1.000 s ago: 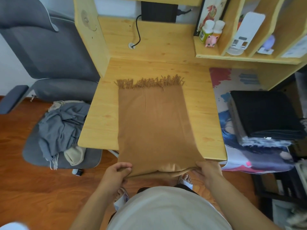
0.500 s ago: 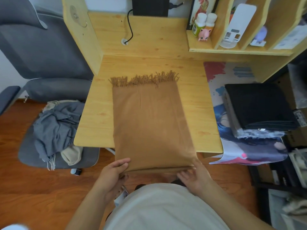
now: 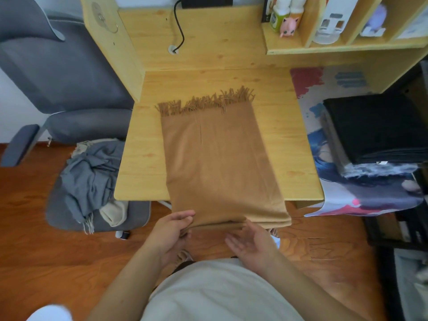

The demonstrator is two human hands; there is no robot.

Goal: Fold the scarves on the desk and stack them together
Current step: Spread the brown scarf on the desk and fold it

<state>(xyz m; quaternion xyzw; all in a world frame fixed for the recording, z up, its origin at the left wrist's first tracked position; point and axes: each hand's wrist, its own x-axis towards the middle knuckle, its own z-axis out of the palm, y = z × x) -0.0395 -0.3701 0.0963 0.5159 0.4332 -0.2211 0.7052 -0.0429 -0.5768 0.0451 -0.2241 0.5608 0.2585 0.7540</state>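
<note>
Item: tan scarf (image 3: pixel 217 158), being laid flat on the wooden desk (image 3: pixel 284 140), fringed end (image 3: pixel 206 101) farthest from the person.
Position: near folded edge is being carried past the desk's front edge, hanging just in front of the torso.
Long axis: is being run from the person straight away toward the desk's back panel.
Left hand (image 3: pixel 172 230): near left corner of the scarf is being pinched, thumb on top, fingers curled under the cloth.
Right hand (image 3: pixel 251 239): is being held spread, palm up, fingers relaxed; only the fingertips are being brought against the near edge, nothing gripped.
Key relation: the scarf is lying directly ahead of both hands; the next fold is judged to be lengthwise, near edge toward fringe. Left hand is being judged the readier, as it alone has hold.
Stack: dark folded scarves (image 3: pixel 375 128) are being kept to the right, well apart.
Unfolded: grey scarf (image 3: pixel 90 179) is being left on the chair (image 3: pixel 58 66).
Hidden: underside layers and left fingertips are being concealed by cloth; layer count cannot be told.
</note>
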